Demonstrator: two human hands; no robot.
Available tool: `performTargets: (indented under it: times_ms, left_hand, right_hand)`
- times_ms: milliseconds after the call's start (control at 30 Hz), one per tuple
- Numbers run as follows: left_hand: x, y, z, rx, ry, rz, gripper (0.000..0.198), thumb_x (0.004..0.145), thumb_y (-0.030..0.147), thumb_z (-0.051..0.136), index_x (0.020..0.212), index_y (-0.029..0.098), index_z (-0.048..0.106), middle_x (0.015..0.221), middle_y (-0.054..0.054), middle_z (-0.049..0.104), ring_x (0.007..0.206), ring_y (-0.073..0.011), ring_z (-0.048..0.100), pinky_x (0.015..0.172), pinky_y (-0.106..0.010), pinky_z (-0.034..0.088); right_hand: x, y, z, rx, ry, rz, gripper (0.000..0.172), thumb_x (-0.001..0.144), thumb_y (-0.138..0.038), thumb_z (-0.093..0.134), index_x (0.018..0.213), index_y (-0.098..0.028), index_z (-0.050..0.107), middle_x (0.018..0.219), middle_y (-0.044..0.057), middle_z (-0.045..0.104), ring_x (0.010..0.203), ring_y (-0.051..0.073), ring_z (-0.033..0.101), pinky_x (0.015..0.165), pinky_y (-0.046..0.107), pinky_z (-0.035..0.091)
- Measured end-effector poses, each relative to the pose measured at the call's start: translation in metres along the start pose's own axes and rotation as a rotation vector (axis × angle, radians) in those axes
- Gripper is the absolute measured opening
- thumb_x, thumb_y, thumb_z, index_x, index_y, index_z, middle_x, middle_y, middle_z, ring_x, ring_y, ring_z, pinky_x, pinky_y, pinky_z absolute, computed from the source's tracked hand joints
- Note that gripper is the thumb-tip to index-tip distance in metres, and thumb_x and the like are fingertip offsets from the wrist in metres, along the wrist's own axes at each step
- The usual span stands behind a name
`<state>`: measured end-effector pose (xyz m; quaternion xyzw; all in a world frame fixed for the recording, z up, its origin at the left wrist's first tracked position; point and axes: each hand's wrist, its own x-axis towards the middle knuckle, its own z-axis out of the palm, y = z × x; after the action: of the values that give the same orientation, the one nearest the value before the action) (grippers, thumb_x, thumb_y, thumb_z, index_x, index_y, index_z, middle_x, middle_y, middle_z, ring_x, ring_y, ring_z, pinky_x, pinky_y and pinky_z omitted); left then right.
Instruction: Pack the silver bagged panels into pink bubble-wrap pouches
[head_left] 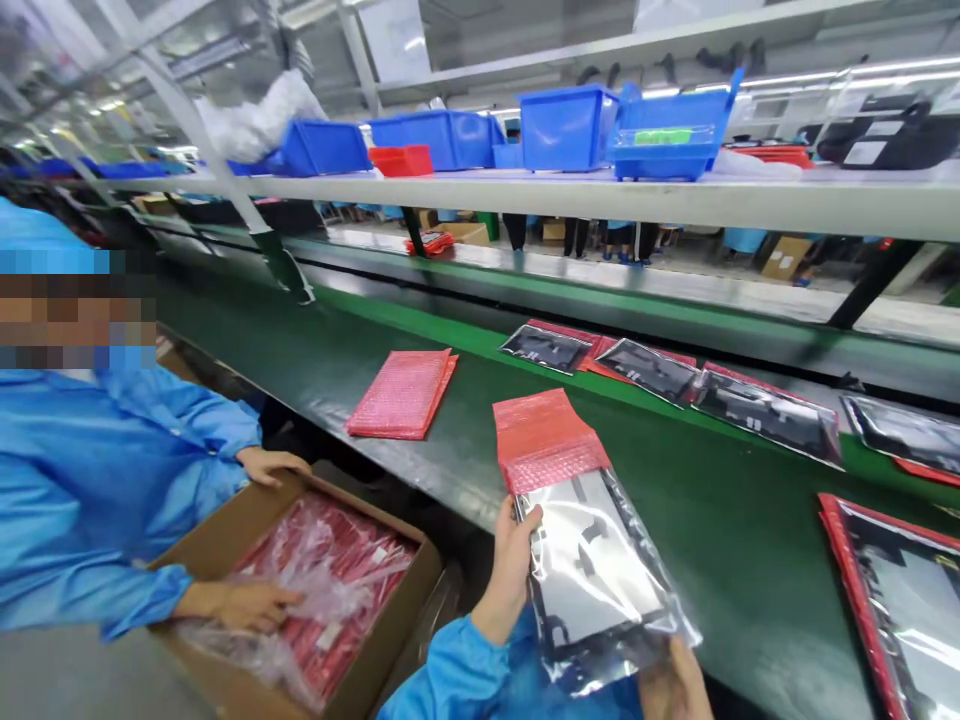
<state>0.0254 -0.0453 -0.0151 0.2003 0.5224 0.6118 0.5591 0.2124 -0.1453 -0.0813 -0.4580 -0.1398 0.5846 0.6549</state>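
A flat silver-and-black panel in a clear plastic bag (600, 560) is held tilted over the near edge of the work surface. Its far end meets a red bubble-wrap pouch (546, 425), whose flap stretches away from me; the panel looks partly inside, though the overlap is hard to make out. My left hand (512, 560) grips the panel's left edge near the pouch mouth, thumb on top and fingers mostly hidden underneath. At the bag's near right corner, my right hand (679, 685) is closed on the plastic, partly cut off by the frame.
Stacked red pouches (401, 395) lie on the green surface (480, 365). Several bagged panels (769, 410) line its far side, another (900, 590) lies right. At left, a co-worker in blue (67, 480) has both hands at a cardboard box (367, 655) of red pouches. Blue bins (566, 130) stand on the shelf.
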Motion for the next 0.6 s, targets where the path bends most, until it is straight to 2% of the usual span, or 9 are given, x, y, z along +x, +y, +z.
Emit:
performTargets:
  times_ms: [67,133,233,300,367,433,533,600]
  left_hand:
    - [0.001,0.006,-0.006,0.020,0.004,0.032,0.056,0.065,0.039,0.083,0.114,0.021,0.062,0.108,-0.006,0.074,0.092,-0.0221,0.071,0.083,-0.032,0.054]
    - [-0.002,0.012,-0.015,0.073,-0.032,0.011,0.053,0.062,0.040,0.085,0.107,0.020,0.066,0.103,-0.007,0.075,0.091,-0.0230,0.071,0.083,-0.032,0.055]
    - [-0.007,0.012,-0.027,0.138,-0.078,-0.033,0.056,0.058,0.048,0.088,0.104,0.021,0.068,0.094,-0.006,0.076,0.087,-0.0234,0.071,0.080,-0.032,0.055]
    - [-0.005,0.010,-0.032,0.213,-0.113,-0.003,0.055,0.063,0.060,0.083,0.100,0.021,0.070,0.094,-0.006,0.075,0.090,-0.0237,0.071,0.083,-0.031,0.054]
    - [0.002,0.010,-0.035,0.343,-0.155,0.051,0.055,0.070,0.070,0.073,0.090,0.019,0.070,0.090,-0.007,0.074,0.092,-0.0252,0.070,0.084,-0.033,0.054]
    - [0.011,0.011,-0.037,0.478,-0.185,0.125,0.055,0.075,0.072,0.066,0.084,0.017,0.069,0.085,-0.008,0.073,0.091,-0.0268,0.069,0.084,-0.035,0.054]
    - [0.021,0.012,-0.038,0.586,-0.159,0.280,0.048,0.081,0.063,0.062,0.094,0.017,0.067,0.092,-0.007,0.072,0.096,-0.0255,0.068,0.086,-0.034,0.052]
    - [0.025,0.010,-0.040,0.643,-0.127,0.312,0.040,0.086,0.055,0.058,0.099,0.017,0.063,0.091,-0.005,0.071,0.087,-0.0214,0.068,0.080,-0.031,0.052]
  right_hand:
    - [0.009,-0.017,-0.006,-0.009,-0.074,0.013,0.061,0.076,-0.071,0.069,0.120,-0.028,0.069,0.120,0.010,0.074,0.103,0.032,0.070,0.083,0.044,0.059]
    - [0.028,-0.035,-0.001,-0.140,-0.146,0.014,0.075,0.071,-0.071,0.073,0.132,-0.028,0.062,0.124,0.014,0.071,0.096,0.032,0.072,0.076,0.044,0.059]
    - [0.054,-0.048,0.026,-0.378,-0.228,0.021,0.094,0.060,-0.058,0.088,0.140,-0.021,0.056,0.104,0.012,0.076,0.084,0.028,0.072,0.073,0.039,0.058]
    - [0.062,-0.046,0.048,-0.510,-0.273,-0.019,0.091,0.060,-0.059,0.087,0.133,-0.013,0.060,0.080,0.007,0.074,0.076,0.027,0.071,0.071,0.036,0.056]
    - [0.064,-0.043,0.065,-0.670,-0.267,-0.128,0.079,0.069,-0.069,0.075,0.120,-0.009,0.068,0.068,0.006,0.071,0.072,0.028,0.069,0.067,0.034,0.054]
    - [0.061,-0.041,0.075,-0.846,-0.240,-0.248,0.075,0.076,-0.077,0.060,0.105,-0.009,0.074,0.069,0.008,0.071,0.073,0.029,0.069,0.067,0.034,0.053]
    - [0.055,-0.043,0.078,-1.017,-0.237,-0.344,0.080,0.080,-0.086,0.042,0.085,-0.013,0.075,0.074,0.012,0.073,0.075,0.030,0.069,0.068,0.033,0.051]
    - [0.052,-0.046,0.077,-1.069,-0.238,-0.359,0.083,0.078,-0.091,0.035,0.078,-0.016,0.072,0.075,0.014,0.074,0.074,0.031,0.070,0.067,0.034,0.051]
